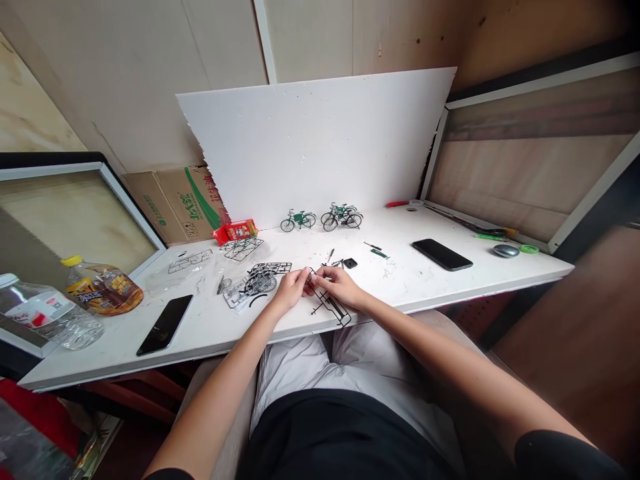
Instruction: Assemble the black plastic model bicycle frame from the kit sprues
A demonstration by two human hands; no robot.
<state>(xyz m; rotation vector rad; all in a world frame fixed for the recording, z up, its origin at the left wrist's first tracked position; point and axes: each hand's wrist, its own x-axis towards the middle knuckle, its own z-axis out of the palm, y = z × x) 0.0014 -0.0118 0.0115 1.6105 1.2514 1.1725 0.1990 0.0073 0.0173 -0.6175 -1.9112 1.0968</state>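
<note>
Both hands meet near the table's front edge around a black plastic model-kit sprue point(331, 308). My left hand point(293, 288) pinches its upper end with thumb and fingers. Close beside it, my right hand point(341, 285) is closed on the same sprue, whose lower part hangs toward the table edge. Fingers hide the small parts at the pinch. Left of the hands lies a pile of grey and black sprues with spoked wheels point(257, 283). Just beyond the right hand is a small black square piece point(351, 263) among loose dark parts.
Assembled green model bicycles point(299, 220) stand at the back before a white foam board point(320, 147). A phone point(442, 254) and a mouse point(505, 251) lie right. Another phone point(165, 325), a juice bottle point(103, 290) and a clear bottle point(50, 317) are left. A green tool point(379, 253) lies mid-table.
</note>
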